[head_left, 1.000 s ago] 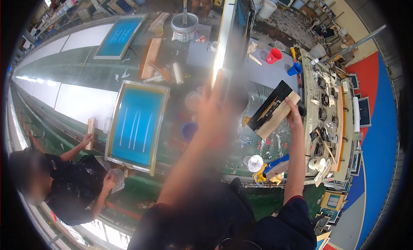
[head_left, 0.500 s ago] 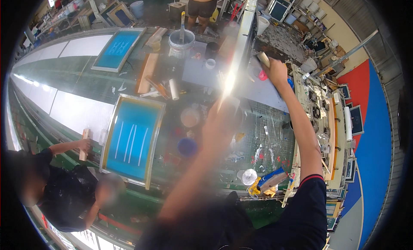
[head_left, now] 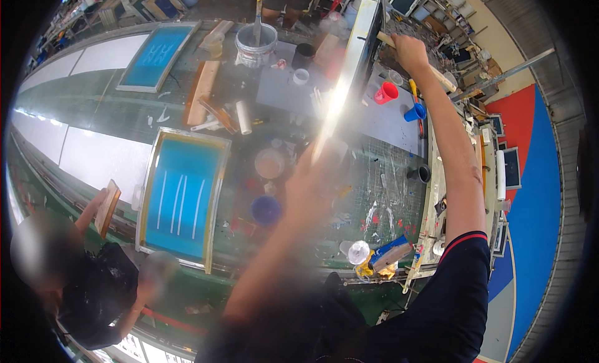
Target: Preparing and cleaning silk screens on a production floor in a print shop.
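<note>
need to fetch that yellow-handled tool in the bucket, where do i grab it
Best grip is likely the upper part of its yellow handle, taken from above, since it sticks up well clear of the rim of the bucket. The grey lower part runs down inside, its end hidden. Your right hand holds a wooden piece, so probably set that down first.

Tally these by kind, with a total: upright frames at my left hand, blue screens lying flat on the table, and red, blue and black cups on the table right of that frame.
Upright frame at your blurred left hand: 1
Flat blue screens: 2
Red cup: 1
Blue cup: 1
Black cup: 1
Total: 6
</note>
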Demonstrator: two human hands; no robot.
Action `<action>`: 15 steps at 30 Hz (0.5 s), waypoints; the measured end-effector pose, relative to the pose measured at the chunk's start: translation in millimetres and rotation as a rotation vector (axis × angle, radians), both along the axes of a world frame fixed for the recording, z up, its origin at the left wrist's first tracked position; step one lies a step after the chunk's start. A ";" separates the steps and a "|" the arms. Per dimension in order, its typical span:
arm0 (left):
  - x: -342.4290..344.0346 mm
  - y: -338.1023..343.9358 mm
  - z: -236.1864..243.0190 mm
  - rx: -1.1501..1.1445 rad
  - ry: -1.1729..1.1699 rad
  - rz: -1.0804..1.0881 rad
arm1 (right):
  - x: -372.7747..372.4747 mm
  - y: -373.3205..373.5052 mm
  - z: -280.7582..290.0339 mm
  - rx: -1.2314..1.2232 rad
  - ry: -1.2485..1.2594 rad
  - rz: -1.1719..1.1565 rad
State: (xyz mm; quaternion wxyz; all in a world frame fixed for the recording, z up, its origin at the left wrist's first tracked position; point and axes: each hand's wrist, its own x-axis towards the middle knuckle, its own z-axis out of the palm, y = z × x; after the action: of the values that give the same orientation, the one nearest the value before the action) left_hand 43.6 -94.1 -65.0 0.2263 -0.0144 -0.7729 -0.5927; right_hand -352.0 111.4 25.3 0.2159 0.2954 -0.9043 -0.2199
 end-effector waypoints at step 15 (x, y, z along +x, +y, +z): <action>-16.9 -1.0 -14.0 0.072 0.041 -0.057 | 32.8 10.7 -56.6 0.373 -0.084 0.112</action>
State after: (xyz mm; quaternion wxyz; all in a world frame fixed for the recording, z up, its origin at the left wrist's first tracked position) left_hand 26.7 -95.1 -79.0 0.2253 -0.0404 -0.7454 -0.6261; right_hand -319.2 122.0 -31.3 0.1316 0.3891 -0.8382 -0.3588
